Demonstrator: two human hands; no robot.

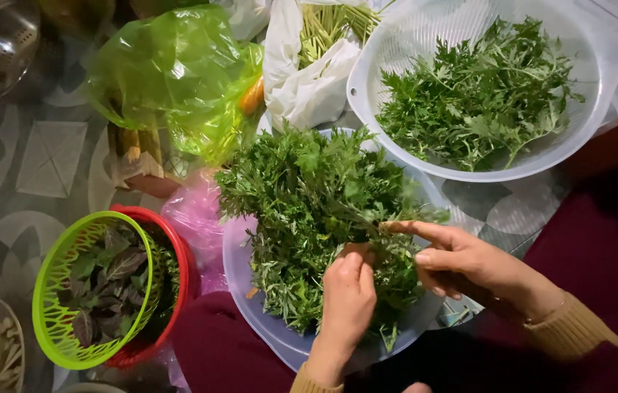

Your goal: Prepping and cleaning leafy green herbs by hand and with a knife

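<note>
Patterned floor mat (47,156) underfoot, bowls spread over it. Nearest: left hand (347,302), grip closed on stems of the greens (309,211) heaped on a clear lid (240,269); the bunch fans up and away from the wrist. Right hand (469,262) just beside it, forefinger extended into the leaves, other fingers half curled, holding nothing I can make out. Left: green basket (54,306) in red basket (181,255), dark leaves (109,280). Far: white colander (600,94) of picked greens, green bag (174,65).
</note>
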